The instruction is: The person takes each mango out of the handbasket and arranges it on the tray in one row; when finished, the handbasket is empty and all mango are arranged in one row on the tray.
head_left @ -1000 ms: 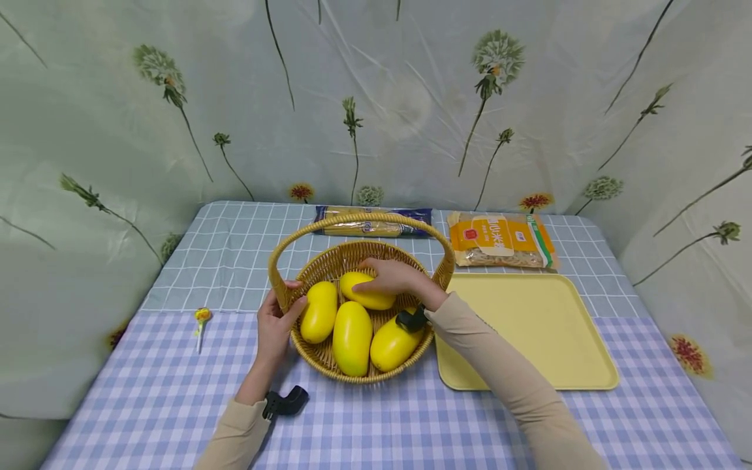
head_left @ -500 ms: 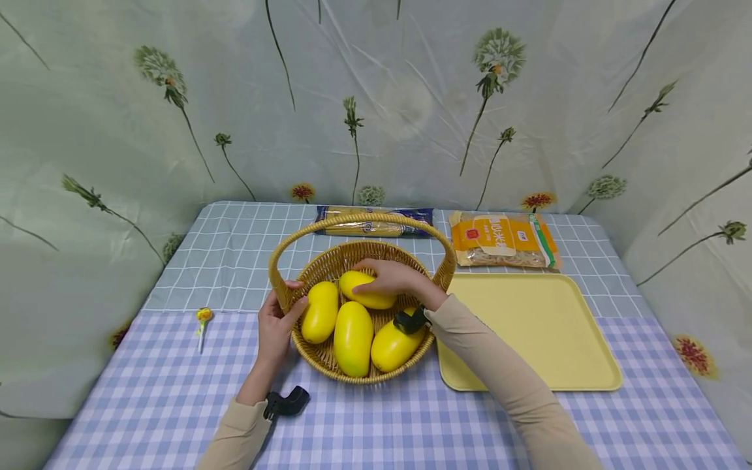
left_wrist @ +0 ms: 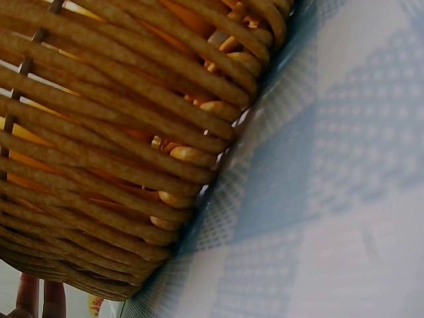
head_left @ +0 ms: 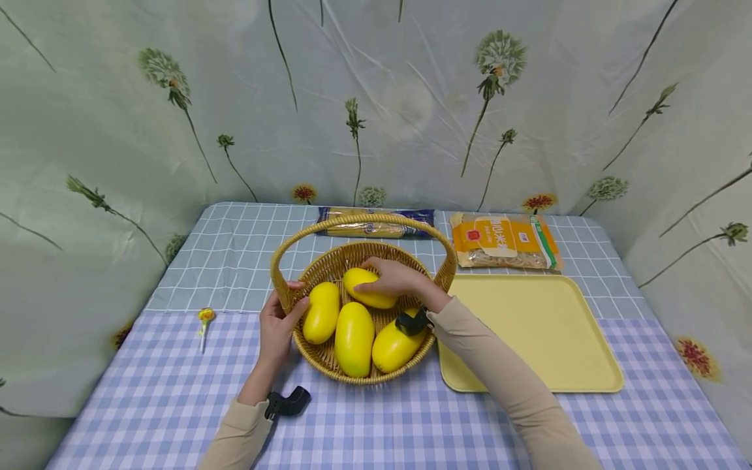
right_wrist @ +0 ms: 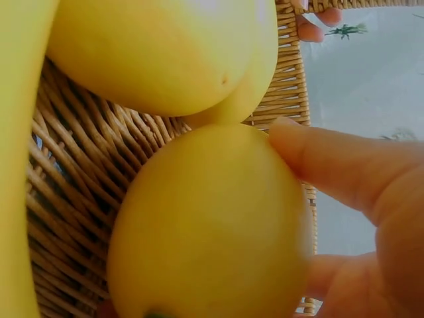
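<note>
A wicker basket (head_left: 329, 376) with a tall arched handle (head_left: 364, 218) holds several smooth yellow mangoes, among them one in the front middle (head_left: 354, 339). My right hand (head_left: 398, 279) reaches in from the right and grips the mango at the back (head_left: 362, 287), thumb on its near side and fingers over the far side. In the right wrist view, thumb and fingers wrap this mango (right_wrist: 212, 225). At the basket's left side, my left hand (head_left: 277, 326) holds the rim by the handle's base. The left wrist view shows the basket's woven wall (left_wrist: 112, 132) on the cloth.
Right of the basket lies a yellow tray (head_left: 540, 333), partly under my right forearm. Behind stand a pack of spaghetti (head_left: 376, 224) and an orange food bag (head_left: 506, 241). A lollipop (head_left: 205, 320) lies at left on the checked tablecloth (head_left: 153, 391).
The mango in my right hand has risen slightly and shifted a little to the right within the basket. My left hand keeps its hold on the rim.
</note>
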A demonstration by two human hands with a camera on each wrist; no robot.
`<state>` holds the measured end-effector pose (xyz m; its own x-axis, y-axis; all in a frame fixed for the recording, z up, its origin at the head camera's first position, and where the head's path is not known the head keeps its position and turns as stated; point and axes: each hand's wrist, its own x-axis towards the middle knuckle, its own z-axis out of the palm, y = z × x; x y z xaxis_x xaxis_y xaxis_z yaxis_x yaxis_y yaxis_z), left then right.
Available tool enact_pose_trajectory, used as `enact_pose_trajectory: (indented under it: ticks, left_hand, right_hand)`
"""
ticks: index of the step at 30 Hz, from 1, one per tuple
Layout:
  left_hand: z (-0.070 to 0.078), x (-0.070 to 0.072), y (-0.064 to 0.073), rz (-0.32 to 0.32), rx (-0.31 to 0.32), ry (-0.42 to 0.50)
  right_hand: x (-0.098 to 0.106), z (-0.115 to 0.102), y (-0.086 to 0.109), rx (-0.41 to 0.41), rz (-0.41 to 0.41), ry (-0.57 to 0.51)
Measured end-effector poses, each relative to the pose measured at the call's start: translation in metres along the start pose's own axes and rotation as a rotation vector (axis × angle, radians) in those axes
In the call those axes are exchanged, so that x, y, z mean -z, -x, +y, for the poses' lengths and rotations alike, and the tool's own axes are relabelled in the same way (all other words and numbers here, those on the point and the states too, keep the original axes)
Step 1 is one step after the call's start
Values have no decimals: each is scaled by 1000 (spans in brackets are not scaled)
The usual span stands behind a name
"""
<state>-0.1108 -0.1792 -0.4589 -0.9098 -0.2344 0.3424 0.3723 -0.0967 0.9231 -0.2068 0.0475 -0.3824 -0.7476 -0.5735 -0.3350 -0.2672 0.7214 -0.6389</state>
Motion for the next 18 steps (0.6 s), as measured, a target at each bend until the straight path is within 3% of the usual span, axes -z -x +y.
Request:
enact_pose_trajectory:
  ticks: [9, 18]
  left_hand:
    - [-1, 0, 0, 5, -9, -5]
    - [-1, 0, -1, 3, -12, 3]
  right_hand:
    - [1, -3, 7, -4, 50, -35]
    - [-1, -6, 24, 84, 128, -128]
